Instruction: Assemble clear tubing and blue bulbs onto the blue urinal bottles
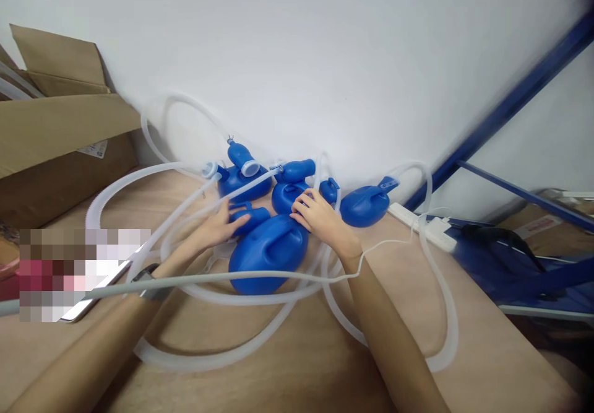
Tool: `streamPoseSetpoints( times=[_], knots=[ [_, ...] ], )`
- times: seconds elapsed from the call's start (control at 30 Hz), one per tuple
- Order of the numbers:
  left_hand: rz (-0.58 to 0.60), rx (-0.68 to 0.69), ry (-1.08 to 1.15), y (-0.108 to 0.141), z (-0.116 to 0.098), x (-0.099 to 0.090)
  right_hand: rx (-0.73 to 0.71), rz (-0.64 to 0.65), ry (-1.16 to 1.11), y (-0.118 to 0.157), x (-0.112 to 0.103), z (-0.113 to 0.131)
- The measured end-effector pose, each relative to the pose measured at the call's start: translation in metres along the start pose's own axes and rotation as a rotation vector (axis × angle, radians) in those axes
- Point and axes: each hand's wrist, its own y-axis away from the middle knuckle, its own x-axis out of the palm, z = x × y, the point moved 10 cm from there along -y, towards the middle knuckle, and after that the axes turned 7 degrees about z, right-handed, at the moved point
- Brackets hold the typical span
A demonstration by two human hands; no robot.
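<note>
A large blue plastic bottle [253,267] with a moulded handle lies on its side on the wooden table. My left hand [216,226] is around the end of a blue tubular part [255,220] just behind it, thumb on the near side. Whether this part joins the bottle is hidden. The curled fingers of my right hand [320,215] grip the bottle's upper right edge. Close behind lie another blue bottle [284,199] and a blue neck piece [301,170] with a clear hose attached. To the right rests a third blue bottle [364,207].
Translucent hoses [199,361] loop across the table. At the back left, a blue piece with a white ring [241,156] leans on a further bottle. A cardboard box [60,153], tablet [86,304], power strip [424,227], foreground cable [199,278] and blue metal frame [510,103] surround the work.
</note>
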Motion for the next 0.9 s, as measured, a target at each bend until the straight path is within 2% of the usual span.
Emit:
streamPoseSetpoints(
  times=[0.07, 0.13, 0.23, 0.33, 0.4, 0.53, 0.63, 0.77, 0.9],
  knots=[
    [-0.046, -0.007, -0.123, 0.007, -0.009, -0.001, -0.023, -0.043, -0.01, 0.001, -0.003, 0.001],
    [-0.052, 0.027, -0.266, 0.019, -0.027, 0.006, -0.044, -0.057, -0.031, 0.003, -0.003, 0.003],
    [0.04, 0.113, -0.494, 0.041, -0.053, 0.04, -0.065, -0.043, -0.075, 0.004, 0.0, 0.006],
    [0.058, 0.141, -0.6, 0.058, -0.059, 0.069, -0.007, -0.074, -0.176, 0.004, 0.0, 0.007],
    [0.042, 0.182, -0.615, 0.065, -0.059, 0.078, 0.059, -0.13, -0.335, 0.003, -0.005, 0.004],
    [0.054, 0.184, -0.659, 0.068, -0.053, 0.077, 0.206, -0.274, -0.768, 0.006, -0.015, -0.012],
    [0.129, 0.171, -0.669, 0.071, -0.052, 0.076, 0.374, -0.474, -0.95, 0.014, -0.022, -0.032],
    [0.141, 0.201, -0.643, 0.077, -0.055, 0.08, 0.572, -0.718, -1.358, 0.022, -0.005, -0.056],
    [0.093, 0.222, -0.603, 0.079, -0.06, 0.082, 0.696, -0.81, -1.652, 0.026, 0.008, -0.072]
  ],
)
